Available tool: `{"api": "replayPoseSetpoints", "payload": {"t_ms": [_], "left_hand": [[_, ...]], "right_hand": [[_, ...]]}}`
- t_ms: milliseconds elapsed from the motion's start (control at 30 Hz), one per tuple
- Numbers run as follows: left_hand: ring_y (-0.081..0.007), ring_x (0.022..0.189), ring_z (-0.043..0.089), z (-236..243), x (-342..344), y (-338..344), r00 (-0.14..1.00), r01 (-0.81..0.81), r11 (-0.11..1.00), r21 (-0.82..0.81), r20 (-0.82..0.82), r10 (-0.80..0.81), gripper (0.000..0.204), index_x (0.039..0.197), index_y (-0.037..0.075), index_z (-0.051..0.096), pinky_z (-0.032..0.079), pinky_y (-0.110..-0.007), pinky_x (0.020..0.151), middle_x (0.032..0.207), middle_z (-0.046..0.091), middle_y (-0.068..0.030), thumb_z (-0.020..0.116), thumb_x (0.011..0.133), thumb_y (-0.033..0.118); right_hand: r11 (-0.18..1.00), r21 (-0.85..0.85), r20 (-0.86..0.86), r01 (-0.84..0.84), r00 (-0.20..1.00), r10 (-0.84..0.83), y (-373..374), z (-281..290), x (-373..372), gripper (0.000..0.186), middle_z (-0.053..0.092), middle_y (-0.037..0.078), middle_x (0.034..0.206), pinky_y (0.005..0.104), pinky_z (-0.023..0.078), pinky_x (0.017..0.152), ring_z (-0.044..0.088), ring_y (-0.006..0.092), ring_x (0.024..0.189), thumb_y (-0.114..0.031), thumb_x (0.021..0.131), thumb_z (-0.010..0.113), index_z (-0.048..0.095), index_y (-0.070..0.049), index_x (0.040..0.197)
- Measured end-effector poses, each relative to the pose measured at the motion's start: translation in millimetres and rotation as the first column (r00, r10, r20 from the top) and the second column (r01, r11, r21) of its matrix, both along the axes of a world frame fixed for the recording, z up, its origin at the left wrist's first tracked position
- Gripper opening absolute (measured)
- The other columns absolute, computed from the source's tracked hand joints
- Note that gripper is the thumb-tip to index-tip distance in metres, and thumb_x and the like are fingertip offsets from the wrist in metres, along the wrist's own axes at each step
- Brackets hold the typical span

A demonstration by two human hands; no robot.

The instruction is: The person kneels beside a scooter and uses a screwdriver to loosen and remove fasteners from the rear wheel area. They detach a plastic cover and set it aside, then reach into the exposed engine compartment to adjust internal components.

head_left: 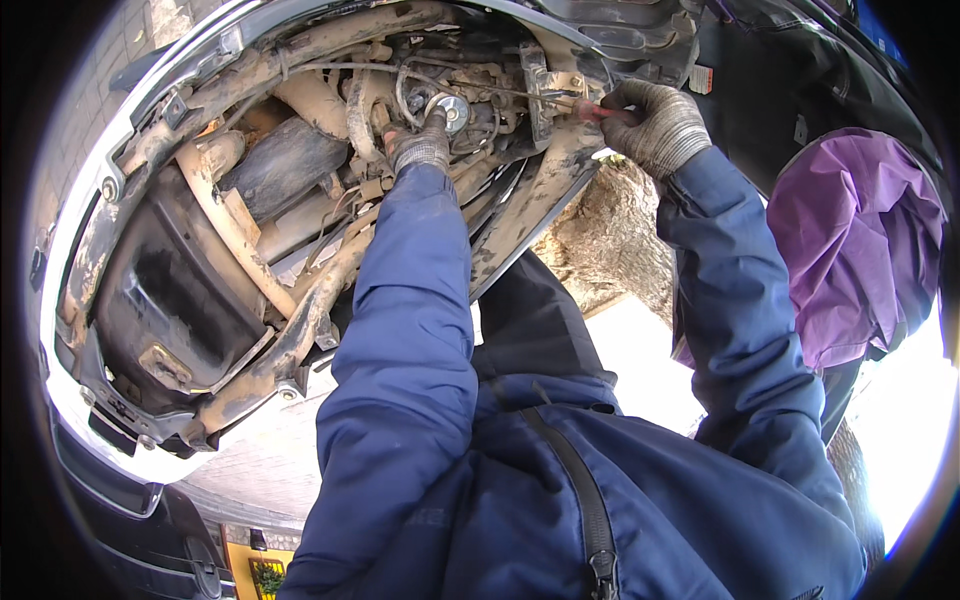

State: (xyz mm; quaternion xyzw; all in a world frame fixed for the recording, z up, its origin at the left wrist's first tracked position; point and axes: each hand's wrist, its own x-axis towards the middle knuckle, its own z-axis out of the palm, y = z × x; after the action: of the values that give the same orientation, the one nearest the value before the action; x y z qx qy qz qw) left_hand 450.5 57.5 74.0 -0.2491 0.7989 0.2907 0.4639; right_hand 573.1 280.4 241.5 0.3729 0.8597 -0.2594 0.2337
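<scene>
My right hand (662,130), in a grey knit work glove, is closed round the red handle (592,111) of a screwdriver. Its thin shaft (530,97) runs leftward into the engine space of a scooter with its body opened up. Deep among the dusty parts, my gloved left hand (420,146) grips a round silver metal part (453,112), one finger bent over its edge. The screwdriver's tip is lost among cables and fittings there, so what it touches cannot be made out. Bare fingertips show past the left glove.
The scooter's dirty tube frame (235,230) surrounds a black storage tub (175,290) and a dark cylinder (285,165). A purple cloth cover (850,240) lies at right beside a black vehicle part. A tree trunk (615,235) stands behind the frame's near side.
</scene>
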Motion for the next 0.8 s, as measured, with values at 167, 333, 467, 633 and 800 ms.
{"api": "replayPoseSetpoints", "payload": {"t_ms": [167, 333, 467, 633, 800], "left_hand": [[-0.0345, 0.142, 0.044, -2, -7, 3, 0.988, 0.153, 0.987, -0.058, 0.008, -0.152, 0.103, 0.15, -0.008, 0.035, 0.037, -0.038, 0.117, 0.153, 0.041, -0.0273, 0.074, 0.082, 0.059], [-0.0352, 0.14, 0.046, -9, -7, -2, 0.977, 0.215, 0.97, -0.111, 0.011, -0.215, 0.101, 0.149, -0.007, 0.038, 0.037, -0.038, 0.116, 0.152, 0.044, -0.0272, 0.079, 0.079, 0.054], [-0.0359, 0.139, 0.048, -13, -4, -5, 0.998, -0.06, 0.998, 0.035, 0.022, 0.059, 0.096, 0.145, -0.009, 0.041, 0.038, -0.039, 0.116, 0.146, 0.05, -0.0287, 0.083, 0.078, 0.045], [-0.0362, 0.137, 0.05, -5, -5, 5, 0.997, 0.07, 0.996, -0.055, -0.02, -0.071, 0.094, 0.145, -0.01, 0.041, 0.039, -0.037, 0.114, 0.145, 0.051, -0.0288, 0.084, 0.079, 0.043], [-0.0347, 0.137, 0.05, 2, 5, 10, 0.991, 0.131, 0.977, -0.169, -0.018, -0.136, 0.097, 0.144, -0.01, 0.042, 0.039, -0.036, 0.114, 0.144, 0.052, -0.0286, 0.076, 0.081, 0.055]], "right_hand": [[0.999, -0.028, 0.025, 0.02, 1.0, -0.02, -33, 27, -23, 0.022, 0.073, 0.013, 0.08, 0.036, 0.057, 0.071, 0.072, 0.0245, 0.074, -0.022, 0.08, 0.073, 0.073, -0.008, 0.098], [0.994, -0.094, -0.025, -0.053, 0.998, 0.051, -102, 30, -18, 0.02, 0.07, 0.018, 0.082, 0.0488, 0.054, 0.071, 0.068, 0.0404, 0.078, -0.021, 0.086, 0.067, 0.063, -0.011, 0.103], [0.993, -0.048, 0.102, -0.108, 0.988, 0.112, -110, 53, -3, 0.019, 0.071, 0.016, 0.086, 0.049, 0.053, 0.071, 0.069, 0.0387, 0.082, -0.022, 0.088, 0.067, 0.06, -0.01, 0.102], [0.997, -0.03, 0.08, -0.066, 0.994, 0.069, -89, 48, -13, 0.017, 0.073, 0.015, 0.09, 0.0433, 0.055, 0.074, 0.071, 0.0351, 0.083, -0.02, 0.088, 0.065, 0.066, -0.012, 0.104], [0.999, -0.034, 0.21, 0.019, 0.978, -0.012, -50, 32, -20, 0.025, 0.074, 0.014, 0.094, 0.0431, 0.056, 0.082, 0.071, 0.0338, 0.092, -0.025, 0.083, 0.066, 0.072, -0.015, 0.105]]}}
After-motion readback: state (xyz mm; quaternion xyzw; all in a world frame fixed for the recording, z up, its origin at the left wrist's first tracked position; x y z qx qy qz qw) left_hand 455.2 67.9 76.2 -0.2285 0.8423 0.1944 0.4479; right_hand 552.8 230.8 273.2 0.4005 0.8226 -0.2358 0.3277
